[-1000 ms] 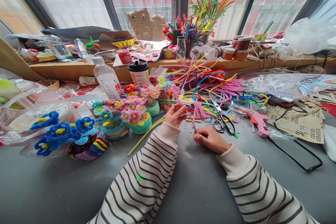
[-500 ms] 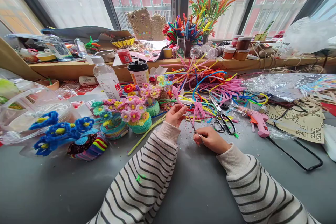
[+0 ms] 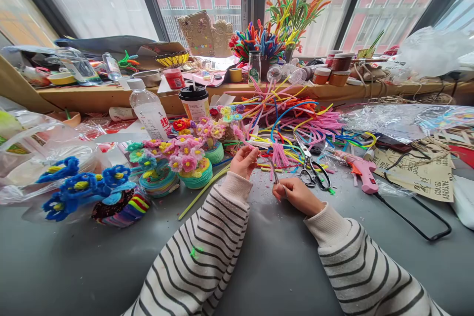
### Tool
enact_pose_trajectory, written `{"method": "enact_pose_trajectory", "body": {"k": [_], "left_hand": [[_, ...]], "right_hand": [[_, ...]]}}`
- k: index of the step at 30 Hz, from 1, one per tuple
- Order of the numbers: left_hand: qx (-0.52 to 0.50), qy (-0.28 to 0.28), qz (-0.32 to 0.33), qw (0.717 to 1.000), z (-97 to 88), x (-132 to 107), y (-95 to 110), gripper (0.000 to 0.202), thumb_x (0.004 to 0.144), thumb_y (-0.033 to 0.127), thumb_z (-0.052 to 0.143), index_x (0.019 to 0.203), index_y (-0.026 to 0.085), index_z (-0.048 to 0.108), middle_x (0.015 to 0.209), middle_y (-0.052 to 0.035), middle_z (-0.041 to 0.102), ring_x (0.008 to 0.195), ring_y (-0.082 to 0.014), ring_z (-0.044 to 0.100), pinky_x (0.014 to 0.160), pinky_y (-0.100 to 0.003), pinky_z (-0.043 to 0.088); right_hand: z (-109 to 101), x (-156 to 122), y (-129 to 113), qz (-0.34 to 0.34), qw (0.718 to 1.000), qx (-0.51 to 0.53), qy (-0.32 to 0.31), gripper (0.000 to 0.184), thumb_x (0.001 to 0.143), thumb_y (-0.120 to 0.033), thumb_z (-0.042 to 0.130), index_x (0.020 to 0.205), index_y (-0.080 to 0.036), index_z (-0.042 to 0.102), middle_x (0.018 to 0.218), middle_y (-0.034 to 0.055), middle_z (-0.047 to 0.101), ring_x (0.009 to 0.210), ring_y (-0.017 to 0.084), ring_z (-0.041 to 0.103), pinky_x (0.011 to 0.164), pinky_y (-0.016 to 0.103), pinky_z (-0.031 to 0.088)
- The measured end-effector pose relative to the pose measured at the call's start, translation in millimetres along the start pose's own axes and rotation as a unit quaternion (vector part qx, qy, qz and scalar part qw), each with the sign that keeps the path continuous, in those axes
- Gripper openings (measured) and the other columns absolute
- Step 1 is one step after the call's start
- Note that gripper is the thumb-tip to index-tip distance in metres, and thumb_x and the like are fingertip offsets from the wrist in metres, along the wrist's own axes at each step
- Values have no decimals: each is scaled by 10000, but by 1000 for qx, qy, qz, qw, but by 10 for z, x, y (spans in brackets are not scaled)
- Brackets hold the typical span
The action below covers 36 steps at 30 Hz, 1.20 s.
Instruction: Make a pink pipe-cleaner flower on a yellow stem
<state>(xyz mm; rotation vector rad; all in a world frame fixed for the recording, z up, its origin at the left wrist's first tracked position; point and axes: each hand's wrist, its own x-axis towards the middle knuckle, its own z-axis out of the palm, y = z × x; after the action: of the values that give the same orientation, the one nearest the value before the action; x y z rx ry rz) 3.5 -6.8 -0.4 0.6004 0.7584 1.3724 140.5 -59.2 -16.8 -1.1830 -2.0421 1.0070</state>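
Near the middle of the table, my left hand (image 3: pixel 245 162) pinches a pink pipe cleaner (image 3: pixel 239 133), whose fuzzy end rises above the fingers. To its right, my right hand (image 3: pixel 294 193) is closed around the handles of small scissors (image 3: pixel 273 172). Their thin blades point up and away, just right of my left fingertips; whether they touch the pipe cleaner I cannot tell. A bunch of short pink pipe cleaners (image 3: pixel 280 155) lies just beyond the blades. Larger black-handled scissors (image 3: pixel 311 168) rest on the table right of my right hand.
Left of my arms stand pots of fuzzy flowers (image 3: pixel 195 173) and a rainbow-sided piece with blue flowers (image 3: pixel 122 207). A water bottle (image 3: pixel 148 113) and a lidded cup (image 3: pixel 194 103) stand behind. Loose pipe cleaners (image 3: pixel 311 118) pile up ahead. A pink glue gun (image 3: pixel 366 175) with cord lies right.
The small scissors' blades have swung a little to stand more upright beside my left fingers. My left hand has shifted slightly left, along with a small shift of the whole view.
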Motion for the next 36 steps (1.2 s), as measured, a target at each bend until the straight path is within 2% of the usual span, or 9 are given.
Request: {"method": "enact_pose_trajectory", "body": {"k": [4,9,16,22,30,36], "left_hand": [[20,-25,-24,999,15,-25,1,284,416,181,712,608,144,505,509,42,562,430,-28,478,417,-134,344],[40,-47,-45,997,25,-38,-7,296,389,185,722,586,139,505,539,45,556,458,-30,493,423,-134,343],[34,-42,-31,998,22,-31,-7,326,370,201,727,602,147,505,538,56,542,448,-24,472,419,-136,345],[27,-30,-9,999,9,-24,-12,310,402,201,717,617,154,499,536,55,541,458,-28,477,415,-133,342],[32,-35,-12,999,1,-7,-23,339,373,197,726,619,148,499,548,51,547,485,-38,495,416,-132,344],[25,-23,3,999,-10,5,-29,345,369,200,726,628,155,503,551,59,553,470,-32,491,394,-124,324]], "right_hand": [[-7,-15,-21,-13,999,-7,-33,645,665,-683,187,491,-130,469,493,4,461,474,79,381,477,206,305],[-5,-17,-15,-18,999,-12,-39,630,677,-667,212,492,-128,481,484,2,459,468,78,383,478,204,310],[10,-7,-21,-27,999,4,-19,576,707,-623,256,455,-140,444,442,-16,433,442,68,370,479,196,301],[23,6,10,-5,1000,-6,-5,540,714,-595,300,431,-146,398,430,-25,408,437,65,357,485,197,289],[38,0,23,-23,999,23,-39,556,720,-609,251,481,-142,436,470,-14,435,458,71,368,484,194,289],[47,8,21,0,1000,12,-11,530,718,-593,290,453,-148,402,452,-20,403,449,69,350,487,201,279]]}}
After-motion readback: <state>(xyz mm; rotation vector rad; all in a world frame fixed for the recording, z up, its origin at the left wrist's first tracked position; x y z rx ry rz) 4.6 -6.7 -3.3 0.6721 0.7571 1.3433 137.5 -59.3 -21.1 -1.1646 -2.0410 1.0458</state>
